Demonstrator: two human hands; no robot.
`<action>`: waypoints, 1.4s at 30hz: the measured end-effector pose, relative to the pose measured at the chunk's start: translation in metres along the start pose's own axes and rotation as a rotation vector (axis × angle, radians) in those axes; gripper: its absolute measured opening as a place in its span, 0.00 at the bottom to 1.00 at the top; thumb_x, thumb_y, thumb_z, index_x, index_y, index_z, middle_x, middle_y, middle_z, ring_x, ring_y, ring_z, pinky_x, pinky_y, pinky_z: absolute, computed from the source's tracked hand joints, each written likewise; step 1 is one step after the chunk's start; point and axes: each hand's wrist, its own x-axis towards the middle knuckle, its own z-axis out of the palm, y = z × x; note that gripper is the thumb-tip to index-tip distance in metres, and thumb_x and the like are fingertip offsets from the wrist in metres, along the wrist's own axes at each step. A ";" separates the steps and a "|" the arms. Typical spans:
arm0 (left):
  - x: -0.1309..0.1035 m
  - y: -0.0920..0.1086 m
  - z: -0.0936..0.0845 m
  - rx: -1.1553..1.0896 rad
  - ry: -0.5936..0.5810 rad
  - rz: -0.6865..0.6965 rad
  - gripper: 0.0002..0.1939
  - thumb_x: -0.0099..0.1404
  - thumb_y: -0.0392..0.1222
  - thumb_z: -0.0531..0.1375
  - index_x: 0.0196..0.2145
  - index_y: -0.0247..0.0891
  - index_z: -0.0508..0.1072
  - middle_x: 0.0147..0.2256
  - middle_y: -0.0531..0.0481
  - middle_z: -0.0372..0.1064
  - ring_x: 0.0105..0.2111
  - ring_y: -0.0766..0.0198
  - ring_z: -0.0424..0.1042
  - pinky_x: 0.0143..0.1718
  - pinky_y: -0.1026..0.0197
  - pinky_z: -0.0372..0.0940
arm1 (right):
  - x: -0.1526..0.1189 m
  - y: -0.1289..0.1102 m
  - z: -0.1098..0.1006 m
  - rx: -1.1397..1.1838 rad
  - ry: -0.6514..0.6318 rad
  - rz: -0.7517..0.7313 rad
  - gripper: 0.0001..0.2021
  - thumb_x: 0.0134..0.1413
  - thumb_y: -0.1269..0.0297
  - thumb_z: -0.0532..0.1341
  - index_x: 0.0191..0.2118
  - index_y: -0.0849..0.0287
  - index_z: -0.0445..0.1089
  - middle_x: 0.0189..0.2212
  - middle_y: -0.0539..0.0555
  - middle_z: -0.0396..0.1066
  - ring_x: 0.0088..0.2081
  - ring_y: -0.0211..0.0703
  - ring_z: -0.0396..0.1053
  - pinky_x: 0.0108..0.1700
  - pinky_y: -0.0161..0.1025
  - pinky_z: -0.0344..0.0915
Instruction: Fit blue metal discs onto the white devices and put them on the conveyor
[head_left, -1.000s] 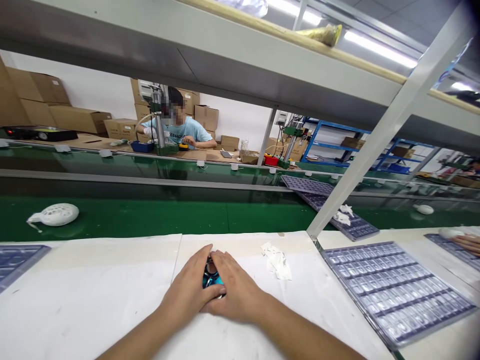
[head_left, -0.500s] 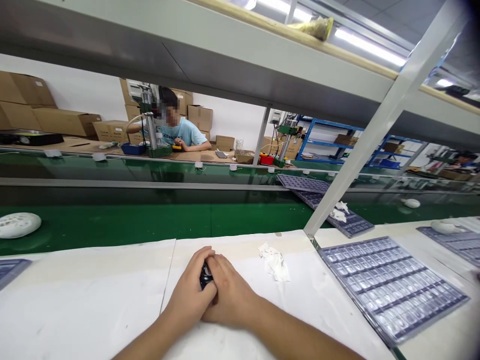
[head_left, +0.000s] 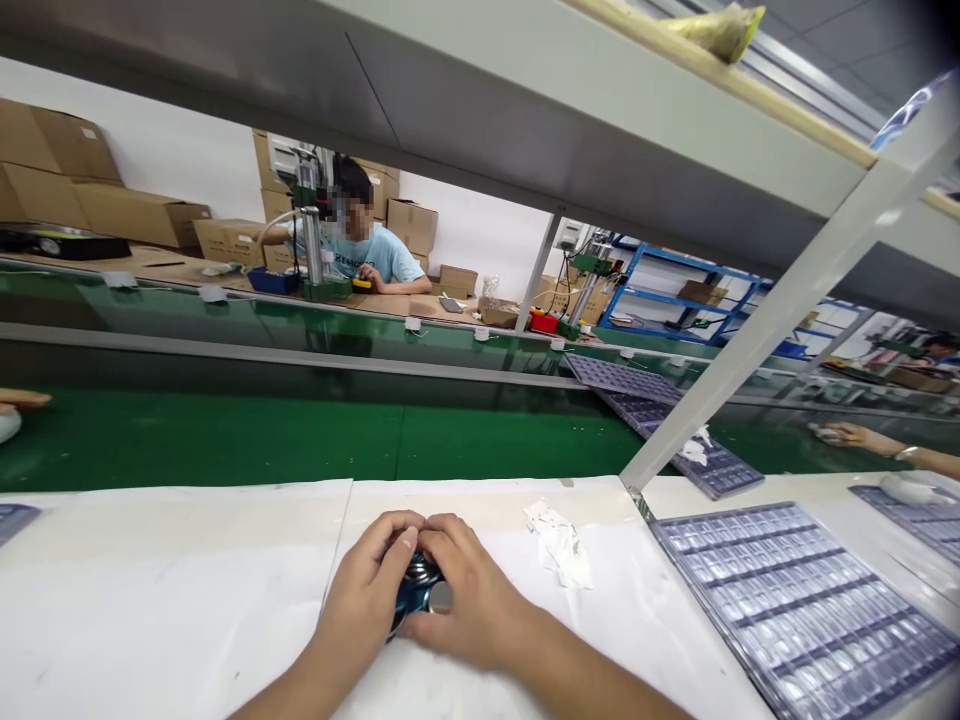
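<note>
A dark, shiny object with blue parts and round metallic pieces (head_left: 421, 585) lies between my two hands, low over the white work surface (head_left: 187, 590). My left hand (head_left: 369, 580) wraps round its left side, thumb along the top. From the right, my right hand (head_left: 472, 590) grips it with curled fingers and the thumb at its lower edge. The fingertips of both hands meet at the far side. Part of the object is hidden under the fingers. Crumpled white tissue (head_left: 561, 545) rests to the right of my hands.
A slanted metal post (head_left: 750, 330) rises right of the tissue. Beyond it lies a clear plastic tray (head_left: 810, 600). Stacked trays (head_left: 675, 430) overlap the green belt (head_left: 300, 435). A person (head_left: 375, 255) sits across. Other people's hands reach in at left (head_left: 22, 398) and right (head_left: 862, 437).
My hands have parted slightly, and more of the dark object shows between them. Other people's hands have appeared over the belt at both sides. The whole view has shifted and tilted a little.
</note>
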 end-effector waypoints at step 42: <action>0.012 -0.019 -0.020 0.612 -0.491 0.362 0.38 0.55 0.49 0.69 0.62 0.48 0.64 0.64 0.41 0.61 0.65 0.40 0.56 0.62 0.37 0.58 | -0.009 -0.013 -0.029 -0.071 -0.108 0.308 0.22 0.49 0.72 0.65 0.52 0.56 0.67 0.46 0.55 0.66 0.42 0.49 0.70 0.43 0.43 0.68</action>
